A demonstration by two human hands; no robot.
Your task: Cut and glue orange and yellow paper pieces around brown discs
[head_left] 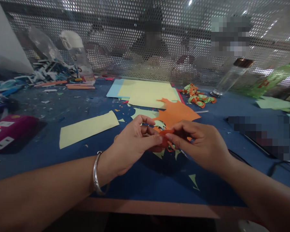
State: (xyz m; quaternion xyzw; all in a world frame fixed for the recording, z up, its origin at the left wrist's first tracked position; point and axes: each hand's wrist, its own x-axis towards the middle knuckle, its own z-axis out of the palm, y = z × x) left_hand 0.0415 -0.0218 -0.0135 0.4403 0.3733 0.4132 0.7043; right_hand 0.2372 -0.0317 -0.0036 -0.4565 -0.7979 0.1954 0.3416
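My left hand (pixel 132 143) and my right hand (pixel 200 143) meet above the middle of the blue table (pixel 50 151). Both pinch the same small piece of orange paper (pixel 164 137) between thumb and fingertips. A silver bangle (pixel 96 174) sits on my left wrist. Just behind the hands lies a larger orange sheet (pixel 177 114) with a jagged cut edge. Small pale yellow offcuts (pixel 193 181) lie on the table below and between my hands.
A pale yellow strip (pixel 87 128) lies to the left, stacked yellow and blue sheets (pixel 147 91) farther back. Orange-green paper curls (pixel 198 96), a clear bottle (pixel 229 77) and a green bottle (pixel 275 80) stand at right. A magenta box (pixel 12 130) sits left. A perforated metal screen (pixel 145 38) closes the back.
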